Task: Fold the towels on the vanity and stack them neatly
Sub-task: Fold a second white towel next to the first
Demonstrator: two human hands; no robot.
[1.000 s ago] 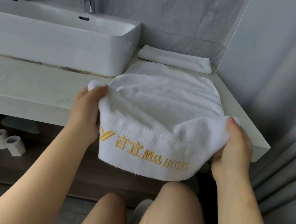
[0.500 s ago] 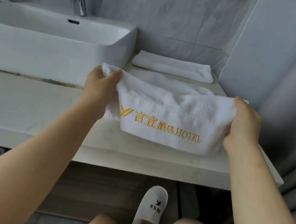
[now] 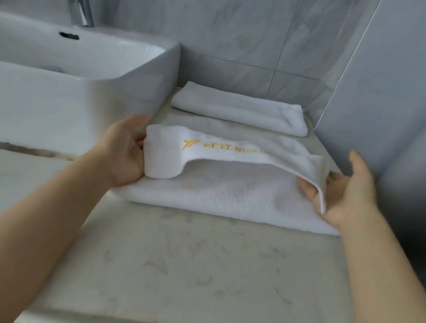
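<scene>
**Holding up a towel flap**

Marble desk (image 3: pixel 190 268) fills the lower frame, with a white sink (image 3: pixel 50 98) at upper left. The hotel towel (image 3: pixel 229 191) lies at centre, a folded towel (image 3: pixel 241 109) just behind it. The left hand (image 3: pixel 125 151) grips the logo flap. The right hand (image 3: pixel 345 192), fingers nearly straight, props the other end.

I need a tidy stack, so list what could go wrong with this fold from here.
1. The towel has its top flap arched above the lower layer. The right hand has only fingers under the flap's edge, thumb lifted, so that side may drop skewed.
2. The flap's left end bunches against the left hand, which could leave a lump.
3. The folded towel lies close behind; pushing forward might nudge it.
</scene>
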